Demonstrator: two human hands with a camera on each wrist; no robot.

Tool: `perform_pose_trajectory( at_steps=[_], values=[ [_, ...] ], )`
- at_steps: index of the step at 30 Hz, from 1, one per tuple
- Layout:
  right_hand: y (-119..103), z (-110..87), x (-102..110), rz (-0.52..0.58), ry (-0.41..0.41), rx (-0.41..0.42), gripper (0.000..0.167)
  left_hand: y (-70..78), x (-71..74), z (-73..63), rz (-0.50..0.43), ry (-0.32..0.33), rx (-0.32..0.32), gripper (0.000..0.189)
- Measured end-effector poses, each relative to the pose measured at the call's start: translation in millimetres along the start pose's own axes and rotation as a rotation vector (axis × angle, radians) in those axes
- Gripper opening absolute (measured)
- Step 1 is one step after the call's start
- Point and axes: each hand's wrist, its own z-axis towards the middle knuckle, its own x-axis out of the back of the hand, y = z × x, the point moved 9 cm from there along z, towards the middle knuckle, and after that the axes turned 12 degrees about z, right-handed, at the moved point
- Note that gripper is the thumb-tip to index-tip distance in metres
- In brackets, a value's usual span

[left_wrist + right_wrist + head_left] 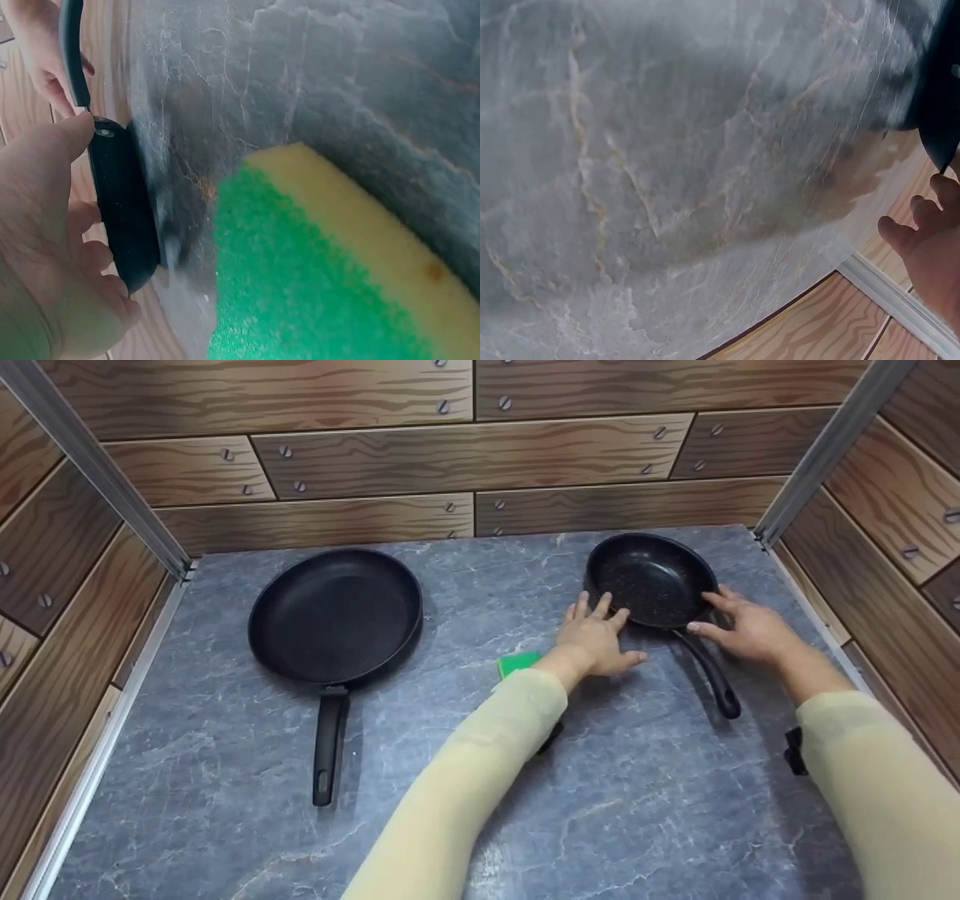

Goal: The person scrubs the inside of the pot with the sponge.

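Note:
A small black frying pan (652,577) with speckled inside sits at the back right, its handle (709,675) pointing toward the front right. My left hand (594,639) is spread at the pan's near left side, fingertips right at the rim. On the other side, my right hand (757,628) has its fingertips against the rim and its thumb near the handle's base. In the left wrist view, the pan's outer wall (124,202) lies beside the left fingers. A green and yellow sponge (300,277) looms close below the left wrist; the left sleeve partly hides it in the head view.
A larger black frying pan (337,615) stands on the left of the grey marbled table (225,735), handle toward the front. Wood-patterned panels (472,457) enclose the back and sides, with metal posts (832,450) at the corners.

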Motion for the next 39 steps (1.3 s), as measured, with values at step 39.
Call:
perform_pose_trajectory(
  at_steps=[39],
  values=[
    [-69,-73.6,-52,0.062,0.079,0.107,0.08,-15.7,-26.5,-116.3,0.079,0.017,-0.103,0.084]
  ],
)
